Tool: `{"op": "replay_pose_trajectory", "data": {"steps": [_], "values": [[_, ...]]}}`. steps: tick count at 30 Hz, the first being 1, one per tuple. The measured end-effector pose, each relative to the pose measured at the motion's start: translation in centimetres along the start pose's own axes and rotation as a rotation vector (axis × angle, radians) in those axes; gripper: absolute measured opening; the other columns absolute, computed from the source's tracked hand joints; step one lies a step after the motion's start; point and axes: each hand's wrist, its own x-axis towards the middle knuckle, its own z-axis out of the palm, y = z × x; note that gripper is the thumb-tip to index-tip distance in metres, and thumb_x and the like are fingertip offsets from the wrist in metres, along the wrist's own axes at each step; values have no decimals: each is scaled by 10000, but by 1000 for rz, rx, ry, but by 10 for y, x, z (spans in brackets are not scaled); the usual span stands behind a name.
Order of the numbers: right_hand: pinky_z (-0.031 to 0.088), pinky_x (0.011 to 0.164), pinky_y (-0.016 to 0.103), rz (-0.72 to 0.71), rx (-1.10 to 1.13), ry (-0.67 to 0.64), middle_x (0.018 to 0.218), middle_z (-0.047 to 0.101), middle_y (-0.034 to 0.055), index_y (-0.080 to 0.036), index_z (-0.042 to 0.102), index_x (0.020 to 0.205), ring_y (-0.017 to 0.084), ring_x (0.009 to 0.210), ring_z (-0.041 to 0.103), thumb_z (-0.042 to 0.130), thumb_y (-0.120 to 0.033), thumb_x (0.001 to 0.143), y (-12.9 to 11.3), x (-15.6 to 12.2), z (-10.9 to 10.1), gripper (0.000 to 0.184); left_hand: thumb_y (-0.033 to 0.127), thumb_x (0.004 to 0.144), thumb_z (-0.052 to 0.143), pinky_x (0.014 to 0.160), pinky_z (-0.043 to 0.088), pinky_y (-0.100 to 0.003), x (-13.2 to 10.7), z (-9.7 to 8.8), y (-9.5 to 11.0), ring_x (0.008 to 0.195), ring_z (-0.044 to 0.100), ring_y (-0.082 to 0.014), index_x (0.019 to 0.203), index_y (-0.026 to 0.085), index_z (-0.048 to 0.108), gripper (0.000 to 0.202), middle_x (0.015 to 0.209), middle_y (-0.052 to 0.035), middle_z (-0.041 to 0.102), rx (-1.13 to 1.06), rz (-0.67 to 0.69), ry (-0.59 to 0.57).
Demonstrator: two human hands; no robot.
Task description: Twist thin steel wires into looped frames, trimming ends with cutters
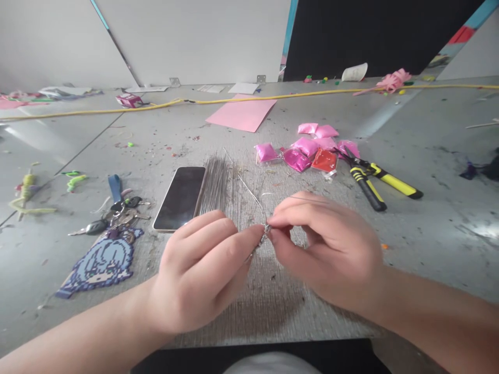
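Note:
A thin silvery wire piece (266,227), knotted or twisted at its upper end, is pinched between both hands over the near part of the table. My left hand (208,267) is closed on its lower length, thumb and forefinger pressed together. From the right, my right hand (325,246) pinches the twisted end with thumb and forefinger. Loose wire ends (251,189) stick up and away from the knot, and one runs over the back of my right hand. Most of the held length is hidden by my left fingers.
A phone (180,198) lies beside a bundle of straight wires (218,182). Yellow-and-black pliers (368,179) rest at right near pink packets (306,147) and a red packet (324,160). Keys (95,227) with a blue pixel charm (105,259) are left. A yellow cord (234,100) crosses behind pink paper (242,114).

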Motion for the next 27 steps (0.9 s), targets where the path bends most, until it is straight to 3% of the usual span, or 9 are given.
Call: {"op": "replay_pose_trajectory", "data": {"steps": [4, 8, 11, 16, 21, 27], "values": [[504, 634, 316, -50, -64, -68, 793, 670, 0, -257, 627, 899, 155, 697, 609, 599, -117, 888, 5, 3, -6, 143, -32, 801, 620, 557, 453, -283, 3, -1, 0, 622, 550, -140, 1044, 96, 652, 276, 752, -66, 649, -84, -108, -8], [509, 677, 330, -123, -116, -133, 826, 652, 14, -255, 607, 938, 165, 733, 593, 580, -120, 898, 11, 3, -9, 143, 11, 831, 636, 514, 437, -251, 5, -2, 1, 573, 525, -110, 1000, 143, 661, 216, 709, -16, 629, -166, -200, -31], [520, 695, 348, -161, -117, -110, 866, 656, 30, -254, 597, 1003, 184, 777, 605, 585, -110, 885, 13, 2, -7, 187, 46, 844, 660, 534, 486, -225, 6, 0, 4, 589, 580, -101, 992, 190, 650, 206, 746, 8, 666, -229, -315, -15], [536, 667, 341, -57, -31, -68, 898, 679, 24, -262, 609, 1023, 167, 740, 618, 619, -144, 888, 15, 0, -1, 179, 125, 898, 642, 561, 557, -253, 5, 4, 6, 640, 674, -137, 1022, 188, 670, 142, 824, -29, 736, -453, -508, -22], [565, 668, 315, 55, 114, -25, 907, 656, 15, -248, 617, 1070, 149, 760, 631, 662, -146, 874, 17, -4, 3, 226, 117, 902, 638, 565, 566, -273, 1, 5, 8, 691, 705, -163, 1044, 193, 683, 167, 858, -44, 746, -549, -581, -25], [589, 768, 358, -117, -48, -29, 1005, 720, 56, -251, 649, 1122, 186, 873, 681, 660, -117, 861, 15, -1, -1, 294, 88, 880, 647, 574, 564, -281, -1, 3, 13, 618, 670, -135, 1057, 215, 681, 220, 804, -8, 728, -544, -576, -4]]}}
